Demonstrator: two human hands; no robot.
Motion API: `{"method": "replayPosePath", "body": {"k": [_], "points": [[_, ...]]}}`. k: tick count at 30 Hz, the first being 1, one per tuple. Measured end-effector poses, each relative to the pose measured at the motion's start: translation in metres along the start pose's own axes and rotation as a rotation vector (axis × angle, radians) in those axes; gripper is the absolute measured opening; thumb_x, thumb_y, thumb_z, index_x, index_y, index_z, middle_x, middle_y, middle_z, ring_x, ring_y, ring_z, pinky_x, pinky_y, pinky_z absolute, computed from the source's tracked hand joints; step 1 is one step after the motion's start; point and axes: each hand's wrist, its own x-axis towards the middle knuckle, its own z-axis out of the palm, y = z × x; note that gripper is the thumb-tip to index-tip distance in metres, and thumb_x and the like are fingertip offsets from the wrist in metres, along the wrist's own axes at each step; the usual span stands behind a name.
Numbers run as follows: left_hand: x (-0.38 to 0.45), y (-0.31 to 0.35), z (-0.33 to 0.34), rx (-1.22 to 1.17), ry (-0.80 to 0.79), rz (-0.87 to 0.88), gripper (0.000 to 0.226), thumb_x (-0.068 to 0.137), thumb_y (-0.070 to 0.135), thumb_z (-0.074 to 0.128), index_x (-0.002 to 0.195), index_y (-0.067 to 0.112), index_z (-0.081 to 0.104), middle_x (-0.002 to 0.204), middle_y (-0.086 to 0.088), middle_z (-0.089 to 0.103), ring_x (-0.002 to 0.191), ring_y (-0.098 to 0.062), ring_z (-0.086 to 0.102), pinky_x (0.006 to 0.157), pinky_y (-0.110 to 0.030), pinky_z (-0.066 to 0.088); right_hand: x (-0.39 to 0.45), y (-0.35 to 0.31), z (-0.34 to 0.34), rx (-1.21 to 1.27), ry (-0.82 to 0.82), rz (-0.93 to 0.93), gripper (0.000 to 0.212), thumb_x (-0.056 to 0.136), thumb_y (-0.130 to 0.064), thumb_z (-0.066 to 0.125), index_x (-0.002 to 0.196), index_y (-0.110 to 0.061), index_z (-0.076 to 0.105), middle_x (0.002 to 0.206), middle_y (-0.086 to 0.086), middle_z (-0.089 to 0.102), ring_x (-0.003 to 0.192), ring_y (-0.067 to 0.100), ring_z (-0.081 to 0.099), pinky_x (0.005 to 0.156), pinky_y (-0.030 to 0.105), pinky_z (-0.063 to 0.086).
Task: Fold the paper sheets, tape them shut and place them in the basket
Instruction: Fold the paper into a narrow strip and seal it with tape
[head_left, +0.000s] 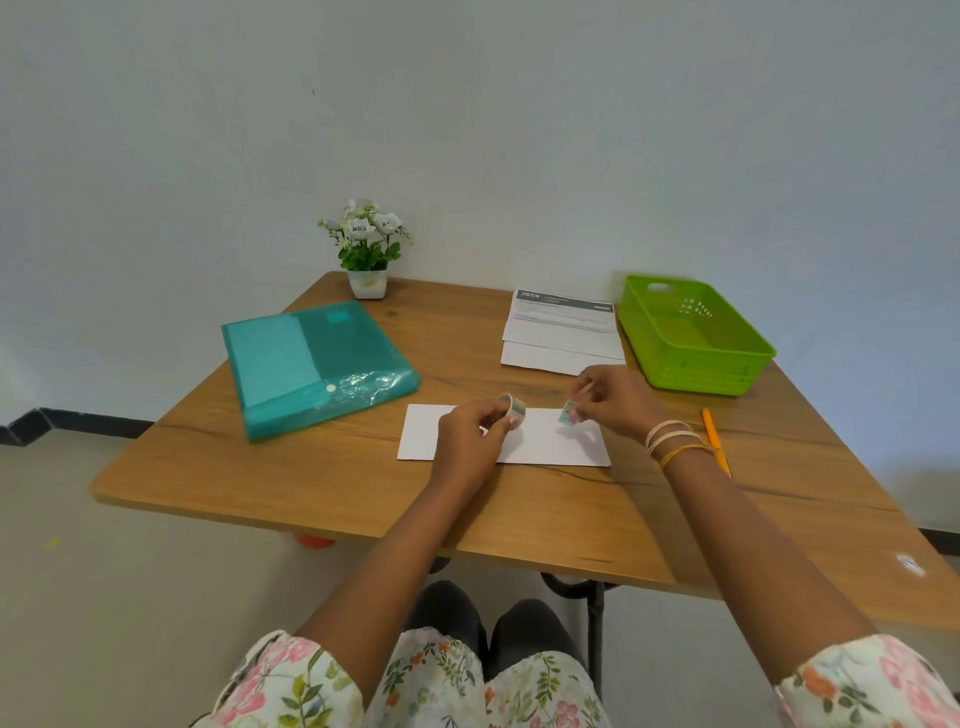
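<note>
Head-worn camera looks forward and down, close above the table (322, 499).

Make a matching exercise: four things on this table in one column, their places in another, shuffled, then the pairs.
Things:
1. tape roll
2. green basket
3. teal folder
4. pencil

Places:
A. far right of the table
B. beside the right wrist
C. in the left hand
D. left side, near the potted plant

Pairs: 1-C, 2-A, 3-D, 4-B
</note>
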Motion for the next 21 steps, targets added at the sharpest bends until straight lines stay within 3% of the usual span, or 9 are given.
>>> {"method": "replayPosePath", "body": {"k": [2,6,10,15,21], "points": [[0.001,-0.003,0.003,-0.007,0.012,-0.026,0.022,0.088,0.021,0.069,0.108,0.014,0.072,0.098,0.006,0.071,0.082,0.006,0.058,0.065,-0.005,0.042,0.008,0.005,-0.005,-0.018,-0.045,0.024,0.017,0.067,-0.007,0.079,0.075,-0.019,0.07,0.071,0.001,0.072,0.071,0.011,0.068,0.067,0.024,0.052],[0.001,-0.015,0.005,0.0,0.019,-0.031,0.022,0.088,0.021,0.068,0.108,0.013,0.073,0.097,0.005,0.071,0.086,-0.001,0.062,0.067,-0.002,0.044,0.021,0.016,-0.011,-0.006,-0.15,0.06,0.014,0.069,-0.006,0.081,0.071,-0.017,0.072,0.067,-0.002,0.069,0.063,0.003,0.062,0.053,0.007,0.042],[-0.001,-0.019,0.005,0.002,0.009,-0.01,0.024,0.089,0.022,0.067,0.112,0.015,0.071,0.097,0.011,0.068,0.088,0.004,0.061,0.071,-0.001,0.044,0.034,0.024,-0.014,0.02,-0.287,0.133,0.006,0.077,-0.005,0.077,0.08,-0.006,0.073,0.076,0.011,0.069,0.068,0.018,0.064,0.07,0.027,0.056],[-0.001,-0.022,0.006,0.009,0.03,-0.006,0.025,0.089,0.021,0.067,0.113,0.015,0.07,0.096,0.012,0.067,0.085,0.015,0.057,0.069,0.001,0.042,0.042,0.029,-0.017,0.005,-0.342,0.139,0.017,0.082,-0.002,0.071,0.097,0.005,0.071,0.087,0.016,0.069,0.068,0.012,0.063,0.066,0.019,0.054],[-0.001,-0.022,0.008,0.035,0.031,-0.014,0.029,0.09,0.023,0.066,0.118,0.014,0.067,0.107,0.005,0.069,0.087,0.008,0.056,0.069,-0.001,0.044,0.043,0.025,-0.014,-0.084,-0.346,0.131,0.016,0.081,-0.004,0.072,0.096,0.0,0.073,0.093,0.018,0.072,0.077,0.018,0.062,0.082,0.033,0.054]]}}
